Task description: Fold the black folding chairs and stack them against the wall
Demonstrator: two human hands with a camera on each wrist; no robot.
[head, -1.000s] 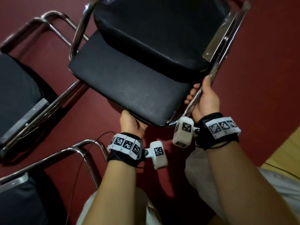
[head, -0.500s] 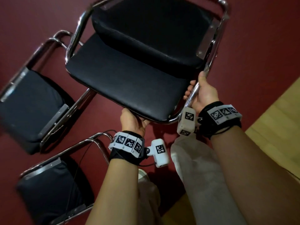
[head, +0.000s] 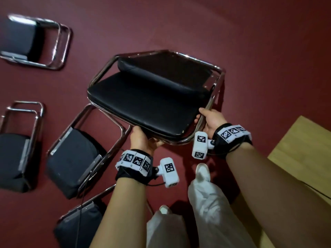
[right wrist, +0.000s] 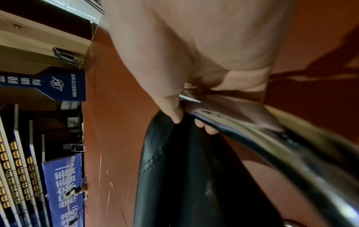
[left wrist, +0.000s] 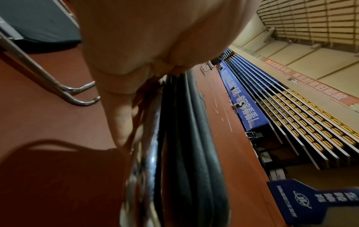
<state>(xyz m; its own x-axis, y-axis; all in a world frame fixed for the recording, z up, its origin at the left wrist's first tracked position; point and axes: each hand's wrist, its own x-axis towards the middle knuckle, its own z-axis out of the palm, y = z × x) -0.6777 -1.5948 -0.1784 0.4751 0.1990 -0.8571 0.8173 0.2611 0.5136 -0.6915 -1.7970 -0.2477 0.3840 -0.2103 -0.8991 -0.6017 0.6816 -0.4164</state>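
I hold the chair (head: 150, 102) over the red floor (head: 250, 51), left hand (head: 143, 140) curled under its front rail, right hand (head: 209, 119) clenched round the side tube, balancing it to carry.

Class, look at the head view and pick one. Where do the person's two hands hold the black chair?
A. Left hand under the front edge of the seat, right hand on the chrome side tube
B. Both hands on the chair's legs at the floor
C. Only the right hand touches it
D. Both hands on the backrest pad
A: the left hand cups the front edge of the black chair, and the right hand grips its chrome side tube.
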